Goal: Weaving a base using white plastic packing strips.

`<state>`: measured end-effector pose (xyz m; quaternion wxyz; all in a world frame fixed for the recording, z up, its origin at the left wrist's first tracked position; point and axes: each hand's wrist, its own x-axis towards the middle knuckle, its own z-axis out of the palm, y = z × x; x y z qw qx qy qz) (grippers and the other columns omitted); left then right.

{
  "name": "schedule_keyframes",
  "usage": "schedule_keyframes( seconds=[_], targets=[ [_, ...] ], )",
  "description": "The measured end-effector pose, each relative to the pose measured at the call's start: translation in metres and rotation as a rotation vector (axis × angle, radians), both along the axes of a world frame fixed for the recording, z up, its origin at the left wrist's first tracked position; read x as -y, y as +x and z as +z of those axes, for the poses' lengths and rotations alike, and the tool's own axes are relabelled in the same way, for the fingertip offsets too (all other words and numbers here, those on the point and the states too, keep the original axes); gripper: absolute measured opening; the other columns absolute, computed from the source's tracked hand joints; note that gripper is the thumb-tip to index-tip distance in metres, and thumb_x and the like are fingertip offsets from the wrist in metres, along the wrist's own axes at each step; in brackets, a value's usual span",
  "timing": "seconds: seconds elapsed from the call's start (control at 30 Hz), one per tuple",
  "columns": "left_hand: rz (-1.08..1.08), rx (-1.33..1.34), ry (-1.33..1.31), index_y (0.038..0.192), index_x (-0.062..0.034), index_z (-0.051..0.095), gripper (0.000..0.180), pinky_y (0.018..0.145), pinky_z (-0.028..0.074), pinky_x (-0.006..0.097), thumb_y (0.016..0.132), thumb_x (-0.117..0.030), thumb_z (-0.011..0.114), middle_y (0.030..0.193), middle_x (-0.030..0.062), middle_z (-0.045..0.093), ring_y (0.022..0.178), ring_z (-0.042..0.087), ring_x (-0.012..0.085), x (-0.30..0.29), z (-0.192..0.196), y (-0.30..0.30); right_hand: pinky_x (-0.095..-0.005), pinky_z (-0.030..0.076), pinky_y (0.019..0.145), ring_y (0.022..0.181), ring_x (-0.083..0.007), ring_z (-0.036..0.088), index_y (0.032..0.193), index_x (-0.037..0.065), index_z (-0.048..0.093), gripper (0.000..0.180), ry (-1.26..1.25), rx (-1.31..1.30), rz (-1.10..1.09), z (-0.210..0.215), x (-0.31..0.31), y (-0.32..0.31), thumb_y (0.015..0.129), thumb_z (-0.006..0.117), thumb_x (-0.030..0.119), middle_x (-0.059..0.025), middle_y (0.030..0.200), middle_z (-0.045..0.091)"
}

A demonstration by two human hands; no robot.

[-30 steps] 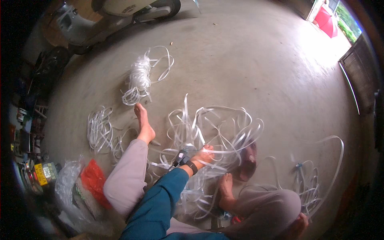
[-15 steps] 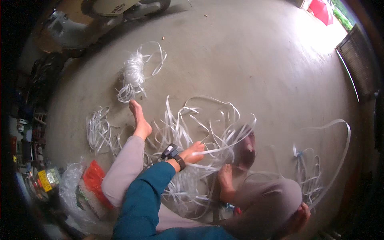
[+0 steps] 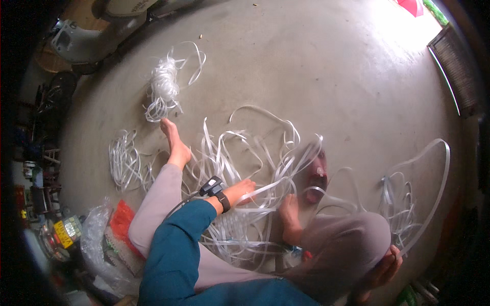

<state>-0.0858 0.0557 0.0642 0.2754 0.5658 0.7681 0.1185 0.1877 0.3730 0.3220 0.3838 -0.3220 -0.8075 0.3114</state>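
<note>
My left hand [image 3: 239,193], a black strap with a small dark device at its wrist, reaches over the tangle of white plastic strapping [image 3: 224,163] between my legs. Its fingers are closed on a white strap that runs right toward a dark reddish shoe-like thing [image 3: 317,176]. Beside my bent right knee is my right hand [image 3: 387,268], partly hidden by the knee, its fingers curled. A white strap [image 3: 443,188] arcs up from those fingers and loops back left. Close by lies a looser bunch of strapping [image 3: 400,209].
A thick bundle of white strapping [image 3: 165,84] lies beyond my left foot, and a flatter coil [image 3: 124,160] lies left of it. Clear plastic [image 3: 97,229] and a red bag [image 3: 121,224] sit by my left thigh. A scooter [image 3: 97,38] stands at the far left.
The view has shifted slightly, so the floor things sit higher. My left hand has stayed by the strapping. My right hand shows more beside the knee, and the strap loop at the right has risen.
</note>
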Motion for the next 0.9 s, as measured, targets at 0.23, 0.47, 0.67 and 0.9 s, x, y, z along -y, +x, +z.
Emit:
schedule_keyframes(
  seconds=[0.23, 0.47, 0.67, 0.9],
  targets=[
    [-0.170, 0.079, -0.163, 0.071, -0.0077, 0.062, 0.013, 0.060, 0.048, 0.041, 0.075, -0.019, 0.057, 0.072, 0.0134, 0.062, 0.069, 0.061, 0.0335, -0.001, 0.002, 0.005, -0.0307, 0.044, 0.077, 0.086, -0.0185, 0.055, 0.101, -0.003, 0.056, 0.023, 0.113, 0.108, -0.085, 0.001, 0.000, -0.002, 0.097, 0.042, 0.015, -0.0124, 0.098, 0.058],
    [-0.168, -0.079, -0.272, 0.070, -0.0090, 0.065, 0.007, 0.065, 0.050, 0.041, 0.068, -0.010, 0.059, 0.074, 0.0147, 0.064, 0.073, 0.062, 0.0333, 0.014, -0.013, 0.016, -0.0347, 0.042, 0.082, 0.085, -0.0218, 0.054, 0.103, -0.001, 0.054, 0.024, -0.144, -0.026, -0.134, -0.004, 0.005, -0.005, 0.094, 0.047, 0.021, -0.0129, 0.095, 0.058],
    [-0.123, 0.149, -0.547, 0.071, -0.0087, 0.067, 0.011, 0.066, 0.051, 0.040, 0.062, -0.015, 0.064, 0.073, 0.0123, 0.065, 0.074, 0.064, 0.0298, -0.011, 0.035, 0.008, -0.0336, 0.045, 0.080, 0.091, -0.0208, 0.055, 0.102, -0.005, 0.057, 0.027, 0.137, 0.107, -0.079, -0.008, -0.012, 0.006, 0.098, 0.042, 0.016, -0.0138, 0.102, 0.058],
    [-0.197, 0.207, -0.655, 0.077, -0.0111, 0.070, 0.020, 0.065, 0.050, 0.043, 0.060, -0.021, 0.069, 0.080, 0.0119, 0.067, 0.076, 0.064, 0.0332, -0.001, 0.034, 0.022, -0.0334, 0.044, 0.080, 0.090, -0.0208, 0.055, 0.103, -0.004, 0.058, 0.026, 0.224, 0.100, 0.062, 0.001, -0.010, -0.003, 0.097, 0.042, 0.017, -0.0147, 0.102, 0.058]
  ],
)
